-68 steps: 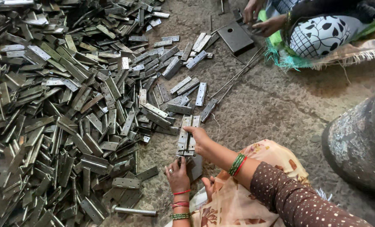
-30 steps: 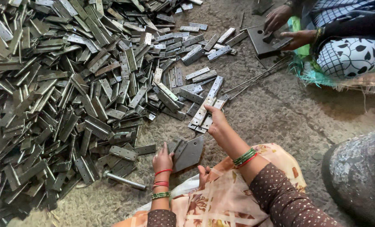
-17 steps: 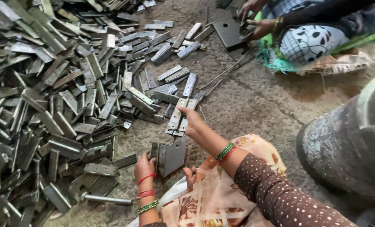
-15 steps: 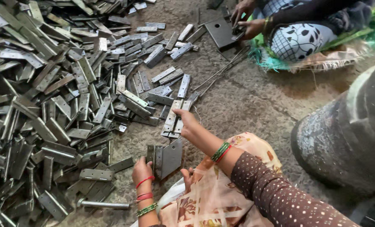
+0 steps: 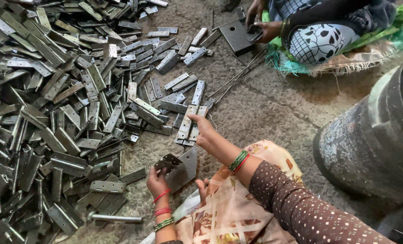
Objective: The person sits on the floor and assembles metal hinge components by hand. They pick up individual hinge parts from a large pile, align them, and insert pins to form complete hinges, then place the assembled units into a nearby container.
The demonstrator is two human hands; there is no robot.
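From my remote seat I saw the right hand (image 5: 204, 131) stretched forward on a nearly straight arm, green and red bangles at the wrist, the dotted brown sleeve running back toward the lower right corner. Its fingers lay released, pressed flat on the near end of a pair of long hinge strips (image 5: 189, 123) that sat side by side on the ground just beyond the knee. The left hand (image 5: 157, 181) was drawn in close to the body, wrist bent upward, fingers clenched around a small folded hinge (image 5: 167, 162), which touched the flat grey metal plate (image 5: 186, 165) tilted up against the lap. A floral cloth (image 5: 237, 199) covered the knees between the two arms.

The surface was rough, dusty concrete floor (image 5: 274, 108). A broad heap of grey hinge pieces (image 5: 52, 104) spread over the whole left half of my view, thinning out toward the middle. A plain steel rod (image 5: 115, 218) lay near the left wrist. At the top, another person's hands (image 5: 261, 28) rested at a dark square plate (image 5: 237, 36), with thin rods (image 5: 237, 79) lying near it. A large dark drum (image 5: 373, 135) stood at the right edge
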